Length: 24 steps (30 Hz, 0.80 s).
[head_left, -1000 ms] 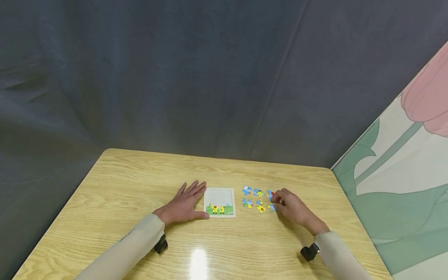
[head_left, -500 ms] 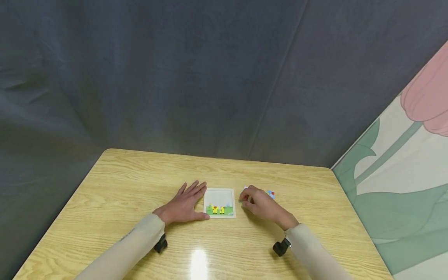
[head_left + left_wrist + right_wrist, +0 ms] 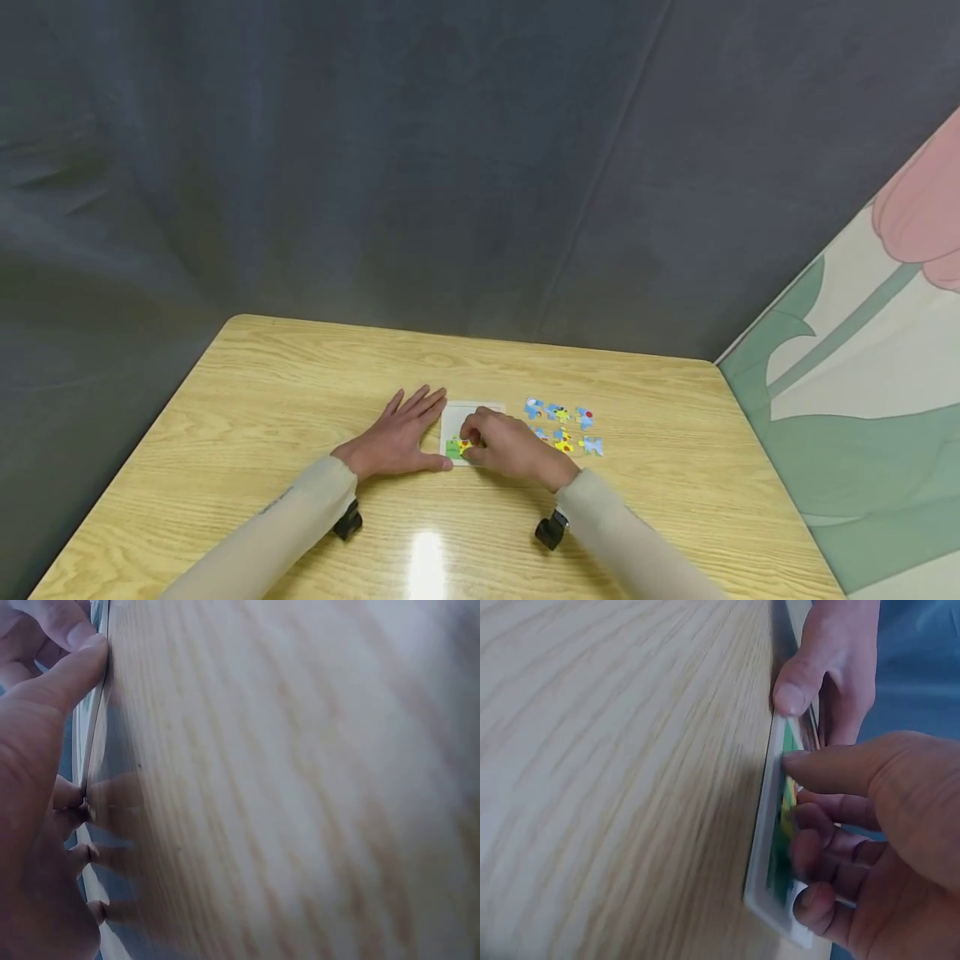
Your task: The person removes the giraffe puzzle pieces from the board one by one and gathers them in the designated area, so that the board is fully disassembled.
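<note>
A shallow white puzzle tray (image 3: 453, 417) lies on the wooden table. Green and yellow puzzle pieces (image 3: 452, 449) fill its near strip; the upper part within view is bare white. My left hand (image 3: 393, 443) lies flat at the tray's left side, fingers spread, thumb near the lower left corner. Over the tray, my right hand (image 3: 510, 446) has its fingers bent, with thumb and fingertips right at the pieces. In the right wrist view its thumb (image 3: 829, 765) touches the green strip (image 3: 787, 739) and the other fingers blur. I cannot tell whether it pinches a piece.
Several loose jigsaw pieces (image 3: 564, 440), blue and yellow, lie in two rows right of the tray. A dark grey curtain (image 3: 450, 167) hangs behind the table (image 3: 337, 358). At the right stands a panel with a tulip print (image 3: 862, 375).
My right hand has swept left from the loose pieces, across them, to the tray. The left hand stays beside the tray. The same two rows of loose pieces show again at the right.
</note>
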{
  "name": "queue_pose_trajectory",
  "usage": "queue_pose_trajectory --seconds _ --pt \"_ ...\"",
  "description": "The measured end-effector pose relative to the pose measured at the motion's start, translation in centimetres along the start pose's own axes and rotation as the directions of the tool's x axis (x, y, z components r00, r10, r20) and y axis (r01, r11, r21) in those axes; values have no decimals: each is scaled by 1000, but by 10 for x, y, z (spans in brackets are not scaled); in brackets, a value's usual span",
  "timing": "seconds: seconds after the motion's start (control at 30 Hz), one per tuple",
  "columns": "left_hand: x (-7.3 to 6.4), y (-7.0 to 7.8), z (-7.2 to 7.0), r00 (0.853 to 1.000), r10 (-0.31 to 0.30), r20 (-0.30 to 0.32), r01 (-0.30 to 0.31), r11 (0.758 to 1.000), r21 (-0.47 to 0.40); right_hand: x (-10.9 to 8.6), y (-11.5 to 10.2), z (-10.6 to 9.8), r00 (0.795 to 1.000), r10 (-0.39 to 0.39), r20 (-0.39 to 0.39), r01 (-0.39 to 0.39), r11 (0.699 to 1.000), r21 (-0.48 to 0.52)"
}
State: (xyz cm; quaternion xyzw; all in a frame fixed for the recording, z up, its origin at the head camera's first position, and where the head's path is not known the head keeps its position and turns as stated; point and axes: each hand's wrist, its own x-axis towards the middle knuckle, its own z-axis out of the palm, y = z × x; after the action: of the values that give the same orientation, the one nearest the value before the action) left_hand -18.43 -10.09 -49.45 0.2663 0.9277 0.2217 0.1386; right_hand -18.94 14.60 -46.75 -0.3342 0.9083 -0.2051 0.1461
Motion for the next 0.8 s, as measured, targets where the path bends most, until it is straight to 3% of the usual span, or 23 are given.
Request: queue_pose_trajectory --seconds 0.27,0.5,0.8 --pt "1 2 -1 1000 8 -1 -8 1000 4 5 -15 -1 995 89 48 -86 994 -65" --pt "1 0 0 1000 12 -4 -11 1000 17 6 -18 -2 987 143 75 -146 988 44" --pt "0 -2 3 1000 16 -14 -16 1000 18 5 -15 3 992 122 36 -126 987 103"
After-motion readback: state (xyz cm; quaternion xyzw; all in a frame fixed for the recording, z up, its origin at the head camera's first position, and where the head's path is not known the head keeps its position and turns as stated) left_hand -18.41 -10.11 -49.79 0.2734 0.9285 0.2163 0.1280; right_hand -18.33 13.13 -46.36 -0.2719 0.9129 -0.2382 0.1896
